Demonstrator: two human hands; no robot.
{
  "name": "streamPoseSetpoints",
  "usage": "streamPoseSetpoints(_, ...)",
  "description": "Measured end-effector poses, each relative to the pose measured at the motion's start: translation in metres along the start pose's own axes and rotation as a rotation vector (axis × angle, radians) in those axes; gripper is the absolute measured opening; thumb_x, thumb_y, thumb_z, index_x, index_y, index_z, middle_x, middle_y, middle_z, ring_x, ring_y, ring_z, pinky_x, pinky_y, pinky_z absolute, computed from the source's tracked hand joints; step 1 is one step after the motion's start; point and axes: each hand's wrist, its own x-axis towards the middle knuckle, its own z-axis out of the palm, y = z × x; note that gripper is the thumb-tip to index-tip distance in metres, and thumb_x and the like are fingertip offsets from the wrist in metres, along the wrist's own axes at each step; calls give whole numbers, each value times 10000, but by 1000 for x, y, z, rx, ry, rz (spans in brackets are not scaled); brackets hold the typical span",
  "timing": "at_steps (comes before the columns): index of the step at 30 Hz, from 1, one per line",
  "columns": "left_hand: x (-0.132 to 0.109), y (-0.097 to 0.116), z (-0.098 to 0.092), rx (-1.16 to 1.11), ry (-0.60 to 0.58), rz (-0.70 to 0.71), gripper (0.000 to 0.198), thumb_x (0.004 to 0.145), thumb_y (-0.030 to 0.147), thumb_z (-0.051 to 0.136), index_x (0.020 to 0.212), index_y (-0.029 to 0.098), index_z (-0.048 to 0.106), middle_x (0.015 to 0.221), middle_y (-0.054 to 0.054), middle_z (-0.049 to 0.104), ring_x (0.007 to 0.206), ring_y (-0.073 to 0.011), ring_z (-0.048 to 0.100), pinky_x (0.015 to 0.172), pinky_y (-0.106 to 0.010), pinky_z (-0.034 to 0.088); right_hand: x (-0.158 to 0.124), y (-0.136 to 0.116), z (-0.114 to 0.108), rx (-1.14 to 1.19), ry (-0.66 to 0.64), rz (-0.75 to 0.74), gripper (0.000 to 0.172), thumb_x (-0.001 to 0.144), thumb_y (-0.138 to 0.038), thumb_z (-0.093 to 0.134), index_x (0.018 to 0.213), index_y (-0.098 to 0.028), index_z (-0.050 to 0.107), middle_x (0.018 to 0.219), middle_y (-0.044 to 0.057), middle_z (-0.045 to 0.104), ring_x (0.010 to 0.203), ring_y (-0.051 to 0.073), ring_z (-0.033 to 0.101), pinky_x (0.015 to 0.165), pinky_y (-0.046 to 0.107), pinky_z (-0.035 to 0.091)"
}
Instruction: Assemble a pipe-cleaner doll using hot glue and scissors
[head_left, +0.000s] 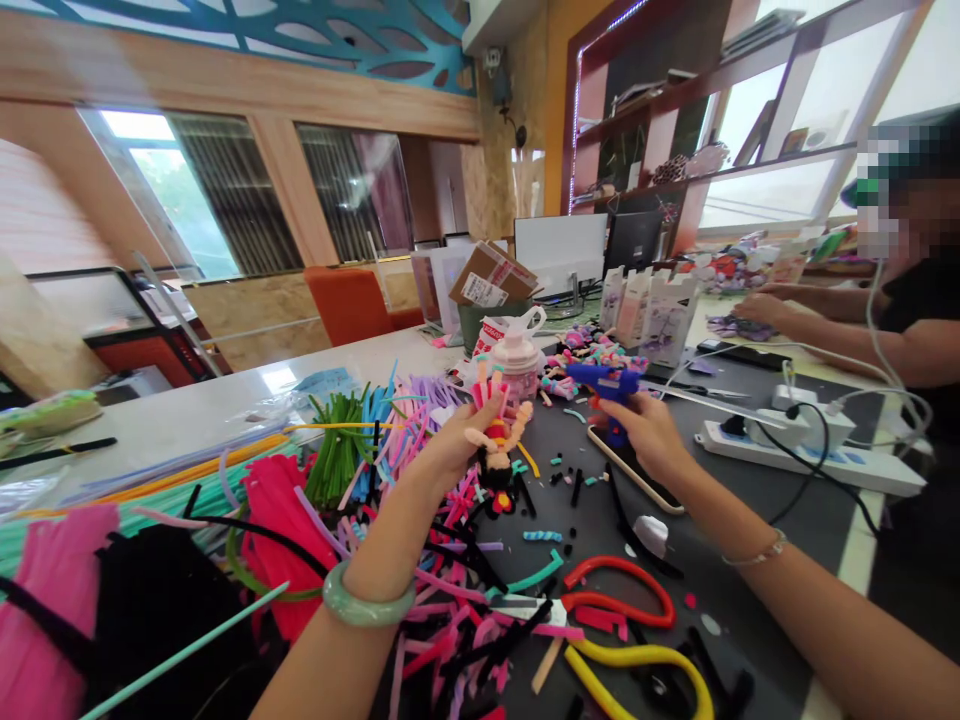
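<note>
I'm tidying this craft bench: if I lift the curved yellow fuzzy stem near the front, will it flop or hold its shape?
It will probably hold its shape: the yellow chenille stem lies in a set arc, which suggests a wire core. It likely feels light for its size. Its fuzzy surface looks grippy rather than slippery, though it may catch on the nearby black stem pieces.

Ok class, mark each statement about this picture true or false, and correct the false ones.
1. The left hand holds a pipe-cleaner figure. True.
2. The right hand holds a blue glue gun. True.
3. A jade bangle circles the right wrist. False: it is on the left wrist.
4. The power strip lies left of the pipe cleaners. False: it lies to their right, past the right hand.
</note>
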Motion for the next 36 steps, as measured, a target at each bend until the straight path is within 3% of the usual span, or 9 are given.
streamPoseSetpoints(2,1,1,-1,-28,74,42,526,614,620,698,741,115,621,575,14,559,509,-62,488,472,-181,356,-7,3,8,-171,-137,27,293,707,-386,614,895,-162,596,833,55,694,696,183,683,636,289,514)
streamPoseSetpoints(5,2,2,-3,-25,149,85,498,640,602,691,718,118,604,547,24,534,467,-55,459,431,-180,336,-11,11,17,-324,-210,29,249,724,-343,584,874,-145,603,746,61,693,677,206,674,611,300,499)
streamPoseSetpoints(8,3,2,-6,39,183,120,476,647,584,692,711,123,591,537,31,523,457,-57,450,414,-180,329,-11,21,20,-447,-207,11,203,729,-304,586,833,-135,627,730,69,696,695,223,659,658,327,491)
streamPoseSetpoints(14,1,1,1,141,192,97,406,711,531,658,691,134,576,534,32,524,442,-51,431,425,-178,345,-13,31,20,-649,-191,-39,267,788,-252,568,1026,-147,625,1005,94,701,946,234,642,842,341,466)
streamPoseSetpoints(19,0,-1,8,317,204,125,370,740,503,639,665,150,555,508,32,517,436,-73,460,416,-184,340,-15,29,21,-755,-203,-62,280,850,-251,523,1071,-103,609,1031,136,690,951,230,642,850,324,455)
streamPoseSetpoints(25,3,-1,0,621,232,146,413,758,520,595,534,200,463,382,37,439,357,-124,475,372,-217,284,-14,23,23,-860,-223,-83,251,879,-251,500,1060,-121,614,1005,121,700,938,221,647,834,309,454)
streamPoseSetpoints(32,0,4,-1,598,213,167,366,758,465,611,561,203,450,395,49,443,338,-115,477,339,-200,294,-25,10,16,-976,-290,-99,308,861,-274,548,1108,-101,613,1066,167,688,1001,270,644,874,340,452)
streamPoseSetpoints(36,2,1,-3,613,212,182,353,739,459,618,592,208,417,415,59,439,331,-109,469,352,-200,314,-54,0,4,-1027,-328,-97,470,847,-189,534,1290,-39,484,1248,231,588,1162,300,567,972,392,416)
